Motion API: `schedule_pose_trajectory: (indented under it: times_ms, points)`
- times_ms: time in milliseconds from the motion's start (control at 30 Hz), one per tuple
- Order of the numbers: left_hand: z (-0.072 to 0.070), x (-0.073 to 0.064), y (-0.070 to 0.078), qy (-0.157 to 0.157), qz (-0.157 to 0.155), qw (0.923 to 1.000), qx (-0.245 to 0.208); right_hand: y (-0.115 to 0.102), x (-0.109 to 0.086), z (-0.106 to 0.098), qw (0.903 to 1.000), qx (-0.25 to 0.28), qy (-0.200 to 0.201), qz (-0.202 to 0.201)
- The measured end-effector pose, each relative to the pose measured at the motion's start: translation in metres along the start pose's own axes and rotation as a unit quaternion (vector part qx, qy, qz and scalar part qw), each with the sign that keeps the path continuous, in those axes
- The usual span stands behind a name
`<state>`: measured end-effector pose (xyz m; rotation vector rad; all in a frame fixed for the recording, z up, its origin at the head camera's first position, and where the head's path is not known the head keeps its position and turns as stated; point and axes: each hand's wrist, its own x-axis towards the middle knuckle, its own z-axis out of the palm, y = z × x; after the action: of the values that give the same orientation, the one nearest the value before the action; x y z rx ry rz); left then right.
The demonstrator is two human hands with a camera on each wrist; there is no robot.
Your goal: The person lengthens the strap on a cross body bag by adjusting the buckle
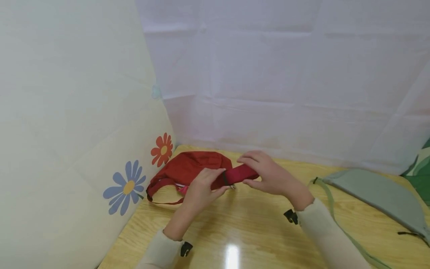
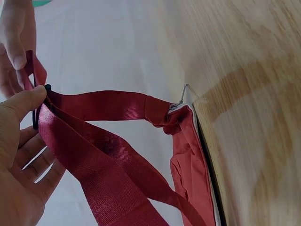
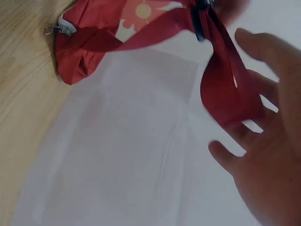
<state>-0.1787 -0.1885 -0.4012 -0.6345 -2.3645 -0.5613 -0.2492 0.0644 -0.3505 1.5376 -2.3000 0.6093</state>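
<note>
A red waist bag point(image 1: 195, 164) lies at the back left of the table, with a metal zipper pull point(image 3: 61, 30) at one end. Its wide dark red strap point(image 2: 99, 179) rises from the bag and doubles back through a black slider point(image 3: 200, 21). My left hand point(image 1: 201, 188) pinches the strap at the slider between thumb and fingers. To its right, my right hand point(image 1: 268, 173) is at the folded strap loop point(image 3: 235, 103). Its fingers are loosely spread and touch the loop from behind, while the thumb stands apart from it.
On the right of the wooden table point(image 1: 255, 224) lies a grey crescent-shaped bag point(image 1: 376, 194) with a light green strap point(image 1: 330, 201). A pale cloth wall point(image 1: 255, 74) stands behind, and a flower-printed cloth point(image 1: 77, 123) stands on the left.
</note>
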Motion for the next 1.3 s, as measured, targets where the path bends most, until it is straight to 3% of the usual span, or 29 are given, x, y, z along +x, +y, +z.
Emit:
schedule_pose_trajectory:
  times_ms: [167,300,533,767,1300]
  points:
    - [-0.001,0.002,0.003,-0.012,-0.002,0.9999,0.008,-0.012,0.012,0.009,0.9942,-0.104,-0.016,-0.024]
    - [-0.001,0.003,0.005,-0.021,-0.007,0.9997,0.012,-0.015,0.014,0.012,0.9901,-0.135,-0.034,-0.019]
    - [-0.001,0.003,0.005,-0.020,-0.014,0.9997,-0.002,-0.006,0.009,0.012,0.9920,-0.121,-0.006,-0.033]
    - [-0.006,-0.005,-0.002,-0.010,-0.033,0.9994,0.007,0.004,-0.001,-0.002,0.9934,-0.106,0.025,-0.036]
    - [-0.016,-0.017,-0.012,-0.013,-0.029,0.9995,-0.001,0.013,-0.018,-0.016,0.9975,-0.067,0.022,0.001]
